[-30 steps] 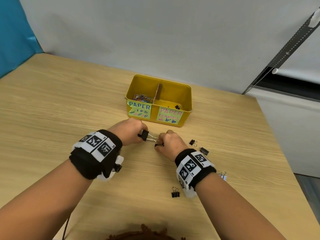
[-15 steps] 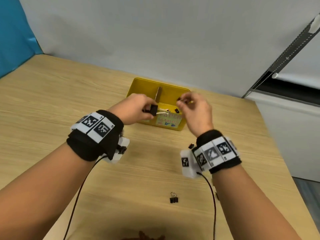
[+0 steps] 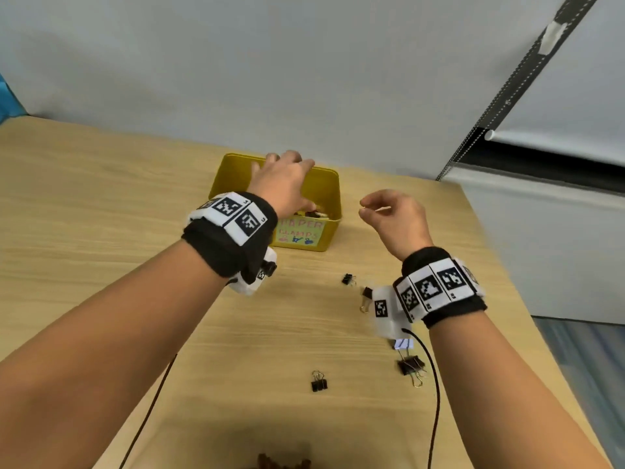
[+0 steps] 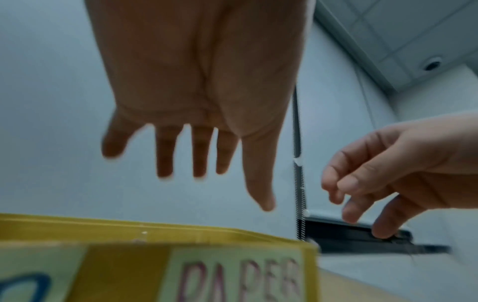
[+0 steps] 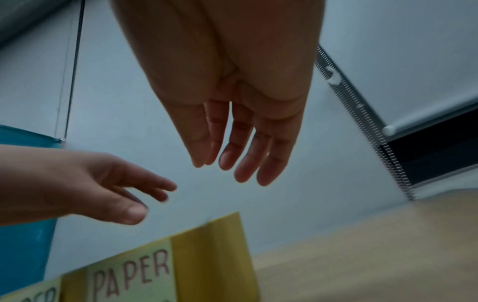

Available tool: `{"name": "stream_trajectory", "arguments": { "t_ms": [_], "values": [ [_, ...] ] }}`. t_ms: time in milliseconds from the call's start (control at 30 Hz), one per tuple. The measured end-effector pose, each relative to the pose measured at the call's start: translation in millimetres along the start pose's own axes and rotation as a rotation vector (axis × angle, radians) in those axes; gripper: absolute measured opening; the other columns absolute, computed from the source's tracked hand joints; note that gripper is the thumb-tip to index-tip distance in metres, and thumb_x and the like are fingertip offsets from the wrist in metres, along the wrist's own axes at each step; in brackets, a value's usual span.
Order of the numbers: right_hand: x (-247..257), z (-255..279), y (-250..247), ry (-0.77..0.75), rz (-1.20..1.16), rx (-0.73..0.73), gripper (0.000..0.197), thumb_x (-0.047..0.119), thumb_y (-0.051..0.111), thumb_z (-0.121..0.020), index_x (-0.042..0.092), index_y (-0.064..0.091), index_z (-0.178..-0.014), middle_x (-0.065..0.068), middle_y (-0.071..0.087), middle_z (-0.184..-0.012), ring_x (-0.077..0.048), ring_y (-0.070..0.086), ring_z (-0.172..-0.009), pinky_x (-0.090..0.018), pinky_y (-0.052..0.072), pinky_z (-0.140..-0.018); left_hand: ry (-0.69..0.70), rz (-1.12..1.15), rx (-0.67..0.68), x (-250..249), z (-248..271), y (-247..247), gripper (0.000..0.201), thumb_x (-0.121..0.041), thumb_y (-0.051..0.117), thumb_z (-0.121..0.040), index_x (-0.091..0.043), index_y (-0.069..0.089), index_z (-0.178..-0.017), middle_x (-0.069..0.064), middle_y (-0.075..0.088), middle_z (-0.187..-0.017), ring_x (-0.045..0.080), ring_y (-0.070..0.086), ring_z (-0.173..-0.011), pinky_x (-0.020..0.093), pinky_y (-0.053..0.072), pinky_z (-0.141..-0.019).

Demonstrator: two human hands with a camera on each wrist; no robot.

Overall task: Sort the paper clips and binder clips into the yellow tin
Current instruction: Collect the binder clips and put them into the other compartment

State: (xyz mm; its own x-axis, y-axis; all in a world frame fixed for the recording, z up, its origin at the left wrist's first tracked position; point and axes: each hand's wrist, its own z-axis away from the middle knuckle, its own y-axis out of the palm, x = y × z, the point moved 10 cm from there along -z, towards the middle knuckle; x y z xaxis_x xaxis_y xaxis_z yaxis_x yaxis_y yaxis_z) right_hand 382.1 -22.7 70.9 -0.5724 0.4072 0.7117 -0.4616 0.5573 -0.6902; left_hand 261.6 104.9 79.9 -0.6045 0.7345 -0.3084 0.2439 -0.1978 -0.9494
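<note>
A person's left hand (image 3: 284,183) is hovering with fingers spread over the yellow metal tin (image 3: 327,194), right hand (image 3: 392,214) relaxed and empty, while small black binder clips (image 3: 319,384), light, stiff, likely best pinched by their wire loops, are lying on the wooden table (image 3: 101,252).

I see the yellow tin (image 3: 326,198) standing open and upright at the counter's far side; a black binder clip (image 3: 313,213), partly hidden, seems to lie inside its right compartment.
</note>
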Motion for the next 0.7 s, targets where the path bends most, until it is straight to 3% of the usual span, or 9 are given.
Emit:
{"name": "stream_trajectory", "arguments": {
  "t_ms": [67,100,167,233,333,433,533,600,700],
  "values": [
    [-27.1,12.6,-1.7,0.077,0.099,0.094,0.019,0.017,0.069,-0.082,0.013,0.069,-0.100,0.001,0.063,-0.089,-0.013,0.056,-0.082,-0.019,0.039,-0.071,0.061,-0.060,-0.057,-20.3,19.2,3.8,0.062,-0.041,0.066,-0.078,-0.022,0.044,-0.133,0.006,0.042,-0.137,0.028,0.038,-0.127,0.047,0.030,-0.105],
    [-41.0,19.9,5.7,0.129,0.174,0.203,0.025,0.018,0.070,-0.081,0.014,0.067,-0.106,0.000,0.062,-0.093,-0.014,0.056,-0.085,-0.019,0.039,-0.071,0.131,-0.042,-0.012,-35.0,31.3,15.9,0.057,-0.042,0.066,-0.078,-0.022,0.047,-0.128,0.005,0.045,-0.132,0.026,0.041,-0.122,0.045,0.034,-0.103],
    [-66.8,41.7,26.6,0.206,0.366,0.463,0.048,0.021,0.073,-0.078,0.018,0.059,-0.124,-0.004,0.058,-0.109,-0.018,0.056,-0.099,-0.023,0.041,-0.080,0.312,0.054,0.300,-69.5,67.7,63.3,0.051,-0.043,0.068,-0.076,-0.022,0.052,-0.119,0.002,0.051,-0.120,0.020,0.048,-0.108,0.036,0.043,-0.094],
    [-81.2,61.1,44.1,0.201,0.543,0.619,0.070,0.024,0.075,-0.076,0.026,0.045,-0.139,-0.008,0.049,-0.133,-0.024,0.051,-0.119,-0.029,0.042,-0.095,0.453,0.061,0.677,-93.1,116.9,113.4,0.052,-0.040,0.072,-0.073,-0.019,0.053,-0.117,0.001,0.051,-0.109,0.015,0.047,-0.094,0.028,0.043,-0.081],
    [-87.0,73.2,68.3,0.162,0.641,0.690,0.086,0.022,0.074,-0.077,0.035,0.024,-0.147,-0.011,0.034,-0.141,-0.030,0.047,-0.124,-0.037,0.045,-0.103,0.486,-0.074,0.924,-92.8,161.1,161.1,0.054,-0.033,0.075,-0.070,-0.019,0.052,-0.117,0.001,0.049,-0.110,0.018,0.050,-0.096,0.032,0.047,-0.080],
    [-85.2,70.6,88.2,0.088,0.727,0.707,0.082,0.017,0.069,-0.081,0.037,0.022,-0.146,-0.011,0.034,-0.138,-0.032,0.050,-0.121,-0.041,0.048,-0.101,0.530,-0.120,0.870,-94.5,167.5,172.6,0.033,-0.015,0.068,-0.074,-0.012,0.056,-0.104,0.009,0.056,-0.111,0.021,0.051,-0.087,0.032,0.044,-0.068],
    [-78.9,63.9,95.9,0.010,0.763,0.693,0.060,0.012,0.067,-0.083,0.025,0.045,-0.137,-0.012,0.045,-0.131,-0.031,0.054,-0.117,-0.038,0.049,-0.098,0.525,-0.078,0.783,-93.4,159.6,163.7,0.021,0.000,0.052,-0.080,-0.005,0.064,-0.096,0.012,0.065,-0.103,0.018,0.051,-0.080,0.030,0.042,-0.068],
    [-74.2,58.8,94.8,-0.040,0.754,0.644,0.039,0.006,0.063,-0.085,0.016,0.059,-0.122,-0.011,0.057,-0.125,-0.028,0.059,-0.111,-0.034,0.051,-0.094,0.489,-0.076,0.759,-86.1,155.0,158.2,0.023,0.001,0.048,-0.081,-0.005,0.066,-0.094,0.011,0.067,-0.098,0.018,0.053,-0.078,0.029,0.044,-0.069],
    [-72.2,54.6,89.8,-0.044,0.715,0.603,0.028,0.004,0.063,-0.084,0.014,0.066,-0.110,-0.009,0.064,-0.117,-0.025,0.062,-0.105,-0.033,0.053,-0.091,0.416,-0.060,0.697,-75.8,139.2,142.6,0.018,-0.004,0.048,-0.081,-0.008,0.065,-0.088,0.005,0.063,-0.087,0.019,0.056,-0.079,0.029,0.047,-0.069]
  ]
}}
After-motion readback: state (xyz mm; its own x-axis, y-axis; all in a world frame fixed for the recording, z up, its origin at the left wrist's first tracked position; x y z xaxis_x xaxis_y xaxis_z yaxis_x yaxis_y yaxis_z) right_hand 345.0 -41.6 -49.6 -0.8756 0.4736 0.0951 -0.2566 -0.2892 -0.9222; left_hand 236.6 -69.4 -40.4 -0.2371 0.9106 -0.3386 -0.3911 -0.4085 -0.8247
